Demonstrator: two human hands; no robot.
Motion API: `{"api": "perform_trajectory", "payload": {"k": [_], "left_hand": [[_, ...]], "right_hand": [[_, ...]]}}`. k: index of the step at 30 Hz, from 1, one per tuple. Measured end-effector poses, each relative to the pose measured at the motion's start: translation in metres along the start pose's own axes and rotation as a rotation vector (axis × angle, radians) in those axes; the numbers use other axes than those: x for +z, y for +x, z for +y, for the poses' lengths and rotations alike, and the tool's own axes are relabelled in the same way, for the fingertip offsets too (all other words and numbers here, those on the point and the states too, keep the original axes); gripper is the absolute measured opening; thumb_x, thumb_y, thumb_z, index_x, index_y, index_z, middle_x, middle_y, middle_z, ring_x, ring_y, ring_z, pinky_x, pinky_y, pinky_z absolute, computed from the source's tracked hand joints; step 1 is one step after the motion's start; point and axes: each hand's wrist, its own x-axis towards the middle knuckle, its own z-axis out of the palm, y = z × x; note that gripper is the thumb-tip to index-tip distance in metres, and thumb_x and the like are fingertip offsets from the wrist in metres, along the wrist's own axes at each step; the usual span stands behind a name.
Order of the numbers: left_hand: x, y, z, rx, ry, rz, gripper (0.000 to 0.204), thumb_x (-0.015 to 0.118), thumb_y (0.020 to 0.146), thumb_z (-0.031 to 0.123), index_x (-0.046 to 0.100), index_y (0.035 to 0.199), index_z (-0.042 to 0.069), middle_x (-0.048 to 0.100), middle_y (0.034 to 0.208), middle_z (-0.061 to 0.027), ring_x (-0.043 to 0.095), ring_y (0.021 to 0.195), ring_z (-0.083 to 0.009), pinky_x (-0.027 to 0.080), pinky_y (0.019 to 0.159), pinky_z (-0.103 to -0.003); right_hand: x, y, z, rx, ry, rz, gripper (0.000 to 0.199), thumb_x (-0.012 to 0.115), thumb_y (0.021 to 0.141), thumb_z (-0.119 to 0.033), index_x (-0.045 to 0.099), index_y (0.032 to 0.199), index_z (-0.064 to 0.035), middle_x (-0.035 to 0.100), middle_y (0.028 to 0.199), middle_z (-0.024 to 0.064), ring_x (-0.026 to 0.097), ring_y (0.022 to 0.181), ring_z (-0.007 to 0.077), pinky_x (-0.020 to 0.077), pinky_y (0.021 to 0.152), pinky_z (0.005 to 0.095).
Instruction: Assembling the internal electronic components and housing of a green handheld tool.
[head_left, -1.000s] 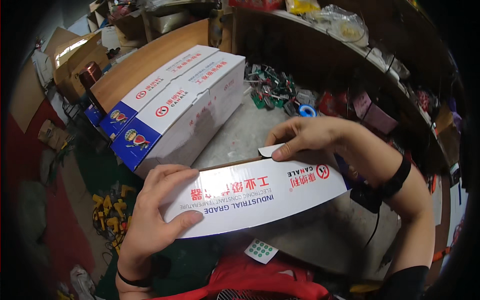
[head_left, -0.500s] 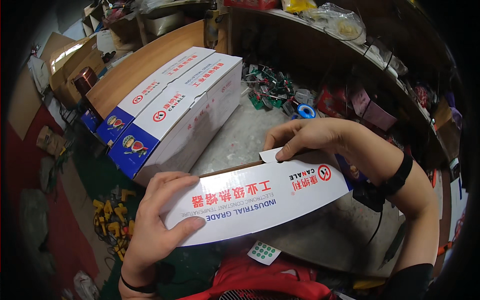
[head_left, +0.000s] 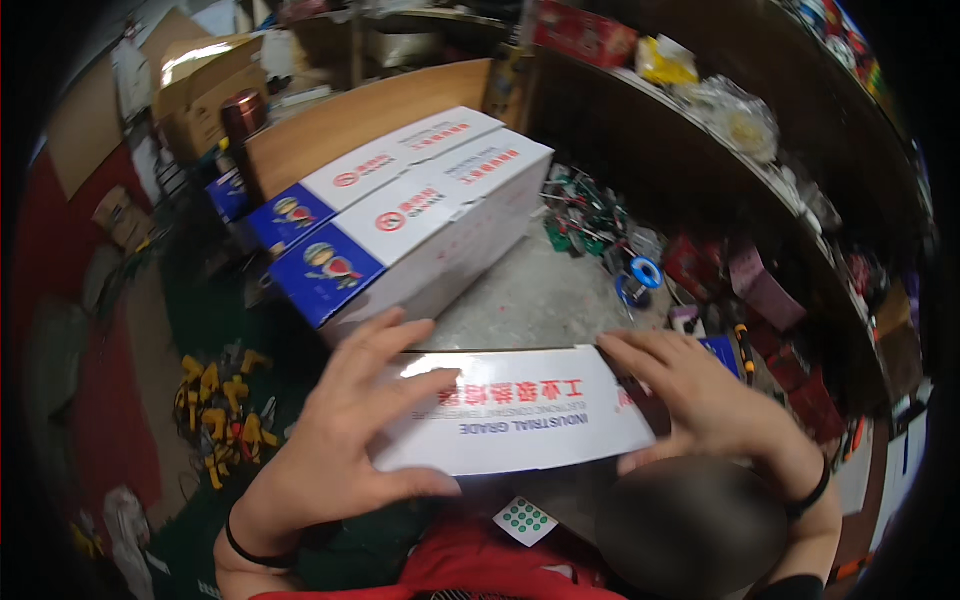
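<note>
A long white cardboard box [head_left: 520, 430] with red and blue print lies across the front of the worktop, its lettering upside down to me. My left hand [head_left: 350, 430] spans the box's left end, fingers spread along the far edge and thumb by the near edge. Around the right end sits my right hand [head_left: 700, 400], with fingertips at the far edge and thumb at the near one. The top flap looks closed down. Behind it stand two similar white-and-blue boxes [head_left: 440, 215], side by side.
Beyond the boxes lies a pile of small green-and-metal parts [head_left: 585, 215], near a blue spool [head_left: 640, 280]. Yellow tools [head_left: 220, 420] are heaped at left. A sheet of green round stickers [head_left: 525, 520] lies in front. A blurred dark rounded shape [head_left: 690, 525] covers part of my right forearm.
My right hand has left the small flap at the far edge and now grips the box's right end. The flap has gone down. The dark rounded shape has come in at lower right.
</note>
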Motion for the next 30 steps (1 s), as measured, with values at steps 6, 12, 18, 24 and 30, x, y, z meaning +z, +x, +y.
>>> {"api": "perform_trajectory", "payload": {"k": [6,12,18,24,30], "left_hand": [[0.009,-0.014,-0.007,0.064,0.24,-0.039,0.097,0.088,0.061,0.047,0.05,0.14,0.007,0.032,0.15,-0.0251,0.036,0.137,-0.044,0.031,0.112,-0.05],[0.024,-0.055,-0.025,0.238,-0.162,0.214,0.123,0.094,0.059,0.038,0.022,0.154,0.01,0.034,0.145,-0.0247,0.043,0.13,-0.0403,0.04,0.104,-0.047],[-0.012,-0.042,0.014,0.483,-0.137,0.63,0.098,0.088,0.068,0.03,0.035,0.147,0.006,0.042,0.137,-0.0232,0.047,0.122,-0.0363,0.04,0.102,-0.043],[-0.093,0.048,-0.026,0.488,-0.035,1.109,0.07,0.087,0.07,0.026,0.05,0.127,0.01,0.05,0.121,-0.0145,0.05,0.115,-0.0284,0.041,0.098,-0.04],[-0.102,0.057,-0.127,0.048,0.402,1.077,0.106,0.083,0.074,0.042,0.02,0.154,0.013,0.027,0.15,-0.0284,0.03,0.139,-0.0454,0.028,0.114,-0.05]], "right_hand": [[0.024,-0.017,0.009,0.055,-0.054,0.098,0.107,0.086,0.051,-0.041,0.046,0.142,-0.0029,0.051,0.127,0.02,0.049,0.12,0.0373,0.0345,0.104,0.0472],[0.005,-0.03,-0.023,-0.071,-0.15,0.149,0.1,0.086,0.049,-0.041,0.053,0.136,-0.0036,0.054,0.124,0.0202,0.051,0.114,0.0378,0.0386,0.099,0.0482],[-0.086,0.015,-0.044,-0.435,-0.378,0.523,0.077,0.082,0.06,-0.034,0.06,0.127,-0.0035,0.059,0.12,0.022,0.056,0.111,0.041,0.0393,0.101,0.052],[-0.141,0.102,-0.061,-0.221,-0.065,0.971,0.051,0.066,0.078,0.006,0.057,0.128,-0.0003,0.063,0.123,0.0157,0.058,0.119,0.0284,0.0445,0.104,0.0375],[-0.035,0.077,-0.095,-0.423,-0.514,0.669,0.047,0.074,0.059,-0.001,0.07,0.106,-0.0085,0.062,0.119,0.0127,0.057,0.11,0.0353,0.048,0.094,0.045]]}}
